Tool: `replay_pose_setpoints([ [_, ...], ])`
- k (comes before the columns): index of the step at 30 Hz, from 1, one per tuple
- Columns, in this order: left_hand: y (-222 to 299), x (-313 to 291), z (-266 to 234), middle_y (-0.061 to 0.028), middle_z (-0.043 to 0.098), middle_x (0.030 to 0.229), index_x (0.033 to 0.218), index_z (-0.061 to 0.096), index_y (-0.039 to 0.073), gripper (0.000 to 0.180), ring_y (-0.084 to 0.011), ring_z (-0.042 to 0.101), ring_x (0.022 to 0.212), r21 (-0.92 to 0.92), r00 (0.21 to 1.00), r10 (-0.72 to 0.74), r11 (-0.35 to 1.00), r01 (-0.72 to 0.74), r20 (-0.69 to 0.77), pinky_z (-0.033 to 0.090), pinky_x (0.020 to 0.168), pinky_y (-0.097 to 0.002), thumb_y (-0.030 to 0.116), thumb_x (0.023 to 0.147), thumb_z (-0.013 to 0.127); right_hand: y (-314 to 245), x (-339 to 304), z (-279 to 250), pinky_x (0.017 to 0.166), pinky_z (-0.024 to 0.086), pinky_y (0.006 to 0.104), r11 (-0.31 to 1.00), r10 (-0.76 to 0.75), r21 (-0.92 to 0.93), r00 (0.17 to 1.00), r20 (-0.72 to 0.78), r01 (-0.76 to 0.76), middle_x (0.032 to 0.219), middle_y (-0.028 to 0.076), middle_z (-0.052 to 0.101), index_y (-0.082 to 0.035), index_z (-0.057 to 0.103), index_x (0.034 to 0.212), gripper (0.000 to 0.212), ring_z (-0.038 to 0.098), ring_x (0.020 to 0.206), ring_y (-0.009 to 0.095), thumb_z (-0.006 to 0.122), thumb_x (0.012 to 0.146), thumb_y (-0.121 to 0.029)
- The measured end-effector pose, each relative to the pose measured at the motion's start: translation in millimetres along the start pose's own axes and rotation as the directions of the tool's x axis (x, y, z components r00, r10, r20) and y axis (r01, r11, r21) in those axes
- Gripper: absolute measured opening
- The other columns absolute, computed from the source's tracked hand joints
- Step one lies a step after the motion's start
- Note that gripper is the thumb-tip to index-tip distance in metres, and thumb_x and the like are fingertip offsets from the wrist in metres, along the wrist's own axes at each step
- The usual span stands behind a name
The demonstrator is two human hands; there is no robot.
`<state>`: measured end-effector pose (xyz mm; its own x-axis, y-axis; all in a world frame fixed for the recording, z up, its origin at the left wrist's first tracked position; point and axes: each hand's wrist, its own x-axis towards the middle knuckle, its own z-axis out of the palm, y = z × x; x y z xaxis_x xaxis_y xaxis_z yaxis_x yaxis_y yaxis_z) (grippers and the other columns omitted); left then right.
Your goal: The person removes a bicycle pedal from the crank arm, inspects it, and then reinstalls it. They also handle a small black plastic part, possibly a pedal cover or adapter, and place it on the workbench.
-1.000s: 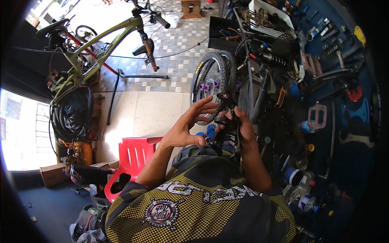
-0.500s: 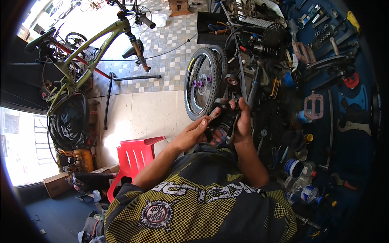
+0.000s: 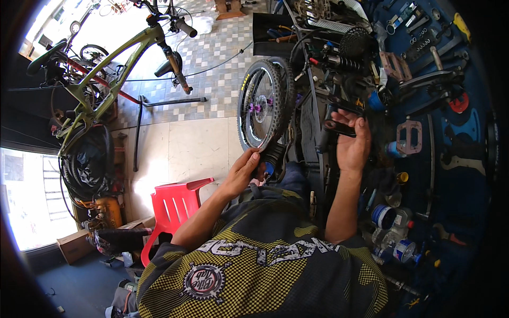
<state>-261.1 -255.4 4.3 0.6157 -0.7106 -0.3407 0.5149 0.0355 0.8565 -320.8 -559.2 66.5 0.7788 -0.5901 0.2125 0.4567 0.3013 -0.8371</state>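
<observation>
In my left hand [image 3: 243, 175] is a dark piece with ribbed coils and a blue section, which looks like a bike shock [image 3: 271, 159]. The fingers close round its near end, and part of it is hidden behind them. My right hand [image 3: 352, 146] is raised over the workbench, gripping a black forked part that looks like a suspension linkage [image 3: 341, 127]. Its two arms point left, with a round hole at the end of one. Just beyond my left hand stand the bike wheels [image 3: 260, 108] with knobby tyres and purple hubs.
The workbench at right carries pedals [image 3: 410, 137], crank arms [image 3: 435, 79], a coil shock [image 3: 342, 62], a cassette [image 3: 354, 40] and plastic bottles [image 3: 405, 251]. A green bike frame [image 3: 116, 69] hangs on a stand at left. A red chair [image 3: 175, 204] sits beside my left arm.
My hands have moved apart. The right one has carried the black linkage right, over the bench, while the left has drawn back slightly left with the shock.
</observation>
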Motion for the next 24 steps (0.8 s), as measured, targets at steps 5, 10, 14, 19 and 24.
replay_pose_setpoints([
  [5, -9.1, 3.2, -6.9, -0.0083, 0.062, 0.097, 0.137, 0.053, 0.002, 0.053, -0.0181, 0.062, 0.083, -0.164, 0.999, -0.01, 0.986, 0.017, 0.042, 0.054, 0.08, -0.036, 0.049, 0.115, 0.044, -19.5, -2.7, -49.5, 0.091, 0.053, 0.0311, 0.874, 0.033, -0.474, 0.988, -0.153, -0.102, 0.098, 0.008, 0.073, -0.002, 0.067, 0.101, 0.028, 0.068, 0.093, 0.014, 0.065, 0.109, -0.029],
  [10, -8.1, 3.7, -1.8, -0.0104, 0.063, 0.098, 0.136, 0.054, 0.003, 0.052, -0.0222, 0.062, 0.083, -0.442, 0.99, -0.099, 0.887, 0.134, 0.102, 0.054, 0.079, -0.0409, 0.05, 0.114, 0.045, -4.9, -14.8, -88.6, 0.082, 0.052, 0.034, 0.671, -0.027, -0.733, 0.985, -0.171, -0.109, 0.089, 0.007, 0.072, -0.001, 0.071, 0.106, 0.03, 0.067, 0.084, 0.016, 0.064, 0.109, -0.03],
  [14, -6.0, 3.6, -4.2, -0.0102, 0.062, 0.099, 0.139, 0.053, 0.005, 0.051, -0.0236, 0.059, 0.084, -0.532, 0.975, -0.158, 0.818, 0.217, 0.155, 0.053, 0.078, -0.0427, 0.048, 0.115, 0.042, 10.9, -23.1, -105.1, 0.084, 0.054, 0.0453, 0.095, -0.005, -0.994, 0.998, -0.063, -0.062, 0.103, 0.02, 0.076, 0.0, 0.069, 0.116, 0.03, 0.072, 0.097, 0.04, 0.066, 0.105, -0.027],
  [19, -10.5, 5.6, -12.0, -0.0103, 0.062, 0.101, 0.135, 0.054, 0.005, 0.049, -0.0251, 0.058, 0.085, -0.591, 0.956, -0.185, 0.754, 0.288, 0.23, 0.052, 0.081, -0.0456, 0.048, 0.115, 0.041, 47.2, -35.4, -144.5, 0.104, 0.047, 0.0525, -0.306, -0.012, -0.949, 0.997, 0.079, 0.071, 0.109, 0.017, 0.075, -0.001, 0.074, 0.115, 0.032, 0.069, 0.108, 0.038, 0.072, 0.1, -0.029],
  [24, -2.8, 3.5, -5.1, -0.0111, 0.063, 0.103, 0.131, 0.054, 0.005, 0.048, -0.0267, 0.062, 0.09, -0.633, 0.976, -0.14, 0.743, 0.216, 0.168, 0.054, 0.085, -0.0468, 0.048, 0.115, 0.042, 59.4, -36.2, -149.7, 0.109, 0.044, 0.0501, -0.399, 0.05, -0.915, 0.998, 0.048, 0.064, 0.11, 0.013, 0.075, -0.003, 0.076, 0.118, 0.033, 0.066, 0.112, 0.034, 0.075, 0.096, -0.029],
])
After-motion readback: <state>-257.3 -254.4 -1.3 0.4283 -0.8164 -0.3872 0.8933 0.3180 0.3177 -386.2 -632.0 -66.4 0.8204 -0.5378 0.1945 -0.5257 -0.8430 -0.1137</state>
